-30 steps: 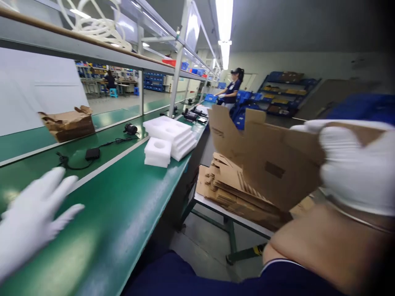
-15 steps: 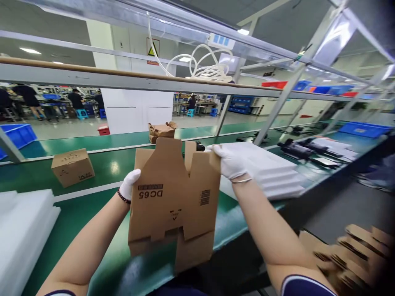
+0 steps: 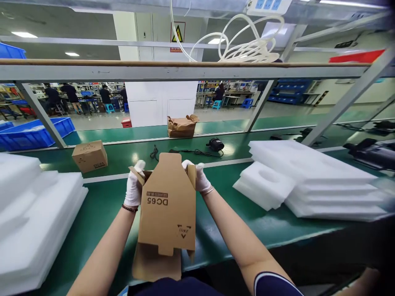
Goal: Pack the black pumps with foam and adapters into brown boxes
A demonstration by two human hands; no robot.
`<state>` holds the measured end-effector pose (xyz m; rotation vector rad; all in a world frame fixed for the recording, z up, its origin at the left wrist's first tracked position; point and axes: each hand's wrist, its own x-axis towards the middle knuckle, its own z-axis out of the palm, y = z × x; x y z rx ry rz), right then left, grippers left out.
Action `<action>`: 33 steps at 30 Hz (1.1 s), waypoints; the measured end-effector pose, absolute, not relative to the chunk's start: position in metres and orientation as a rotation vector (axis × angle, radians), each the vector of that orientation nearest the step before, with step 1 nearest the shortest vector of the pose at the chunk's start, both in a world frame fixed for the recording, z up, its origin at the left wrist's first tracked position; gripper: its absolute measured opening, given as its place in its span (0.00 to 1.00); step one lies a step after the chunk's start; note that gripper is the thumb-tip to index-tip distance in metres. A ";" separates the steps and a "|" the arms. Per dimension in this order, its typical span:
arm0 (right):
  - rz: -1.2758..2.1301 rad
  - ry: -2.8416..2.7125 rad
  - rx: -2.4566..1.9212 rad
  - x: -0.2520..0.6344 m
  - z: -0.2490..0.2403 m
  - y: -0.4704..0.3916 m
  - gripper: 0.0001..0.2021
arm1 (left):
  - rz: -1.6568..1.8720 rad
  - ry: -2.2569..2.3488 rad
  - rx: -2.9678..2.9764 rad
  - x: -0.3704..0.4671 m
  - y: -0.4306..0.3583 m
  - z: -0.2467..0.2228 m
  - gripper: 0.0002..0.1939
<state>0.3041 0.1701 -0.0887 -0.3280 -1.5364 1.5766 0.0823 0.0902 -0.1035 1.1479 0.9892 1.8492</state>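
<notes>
A brown cardboard box (image 3: 168,218) marked DC65, its print upside down, is held up in front of me over the green bench. Its flaps hang loose at top and bottom. My left hand (image 3: 135,187), in a white glove, grips a flap at the upper left edge. Gloved likewise, my right hand (image 3: 197,176) holds the upper right edge by the side flap; some of its fingers are hidden behind the cardboard. Beyond the box, a black adapter (image 3: 215,144) with a cable lies on the bench.
White foam sheets are stacked at left (image 3: 40,230) and right (image 3: 321,176), with a smaller foam piece (image 3: 265,185) beside the right stack. A closed DC65 carton (image 3: 90,157), a crumpled brown paper-lined box (image 3: 182,126) and a blue bin (image 3: 37,133) stand farther back. A shelf beam (image 3: 197,73) crosses above.
The view has swung left toward the bench. The flat-looking cardboard has been spread into a box shape, and my hands have come closer together at its upper edges.
</notes>
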 end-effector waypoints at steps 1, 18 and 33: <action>1.589 -1.579 -0.342 0.304 -0.093 0.167 0.32 | 1.752 0.928 1.211 0.077 0.086 -0.104 0.36; 0.470 -2.570 -0.013 0.303 -0.075 0.089 0.23 | 0.929 1.054 2.551 0.031 -0.049 -0.088 0.36; 0.390 -2.701 -0.302 0.333 -0.075 0.038 0.44 | 0.861 1.190 2.675 0.060 -0.046 -0.090 0.45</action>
